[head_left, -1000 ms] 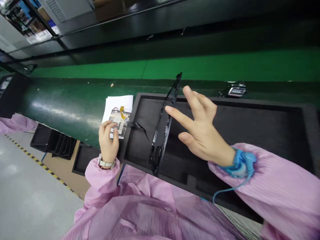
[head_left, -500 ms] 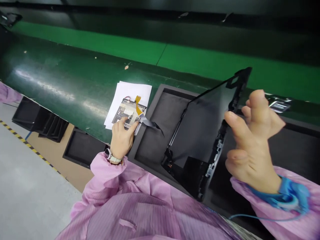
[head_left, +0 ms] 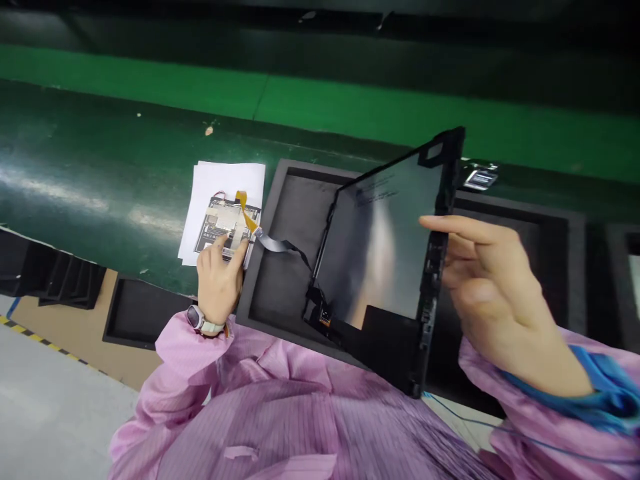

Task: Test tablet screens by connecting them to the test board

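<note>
My right hand point(head_left: 480, 280) grips the right edge of a black display panel point(head_left: 380, 247) and holds it tilted up over a black foam tray point(head_left: 280, 200). The panel's grey back faces me. A dark flat cable point(head_left: 280, 245) runs from the panel's lower left corner to a small circuit board point(head_left: 225, 223) with an orange flex strip. The board lies on white paper point(head_left: 220, 180) on the green belt. My left hand point(head_left: 217, 277) presses its fingertips on the board's near edge. A watch sits on my left wrist and a blue strap on my right.
The green conveyor belt point(head_left: 100, 173) runs across the view behind the tray. Black foam trays point(head_left: 50, 280) are stacked under the belt's near edge at left. A small silver part point(head_left: 480, 177) lies beyond the panel. Another tray's edge point(head_left: 625, 267) shows at far right.
My right hand swung the panel from edge-on to a tilted open position, its grey back now facing me. My left hand stayed on the circuit board.
</note>
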`<state>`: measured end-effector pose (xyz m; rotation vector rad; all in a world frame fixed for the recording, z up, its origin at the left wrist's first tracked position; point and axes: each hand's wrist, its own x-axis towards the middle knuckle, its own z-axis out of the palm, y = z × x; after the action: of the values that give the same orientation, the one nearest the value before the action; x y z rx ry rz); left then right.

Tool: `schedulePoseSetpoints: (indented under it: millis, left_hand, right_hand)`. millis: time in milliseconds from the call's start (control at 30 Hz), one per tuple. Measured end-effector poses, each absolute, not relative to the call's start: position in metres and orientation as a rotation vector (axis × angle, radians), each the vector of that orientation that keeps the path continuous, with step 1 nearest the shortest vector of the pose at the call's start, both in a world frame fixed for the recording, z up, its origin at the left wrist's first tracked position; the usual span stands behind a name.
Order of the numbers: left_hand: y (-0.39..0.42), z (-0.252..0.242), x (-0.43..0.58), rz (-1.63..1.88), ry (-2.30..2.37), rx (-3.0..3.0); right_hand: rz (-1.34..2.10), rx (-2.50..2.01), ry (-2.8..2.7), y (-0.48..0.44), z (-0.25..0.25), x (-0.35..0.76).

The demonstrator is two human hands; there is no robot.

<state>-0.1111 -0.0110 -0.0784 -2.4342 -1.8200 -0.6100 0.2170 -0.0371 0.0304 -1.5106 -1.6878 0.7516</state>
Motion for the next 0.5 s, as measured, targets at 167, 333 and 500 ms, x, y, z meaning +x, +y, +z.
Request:
schedulePoseSetpoints:
  millis: [167, 333, 500]
  left_hand:
    - [-0.012, -0.077, -0.115, -0.801, -1.799, -2.488]
    - [-0.012, -0.072, -0.117, -0.951, -1.841, -2.537]
    - [0.003, -0.054, -0.117, -1.293, -1.814, -2.494]
  right_hand:
    - [1.067, -1.616, -1.331, -0.047, 0.037, 0.222]
    - [1.269, -1.494, -1.173, -0.041, 0.007, 0.217]
    - [1.480, -1.431, -1.124, -0.034, -0.029, 0.210]
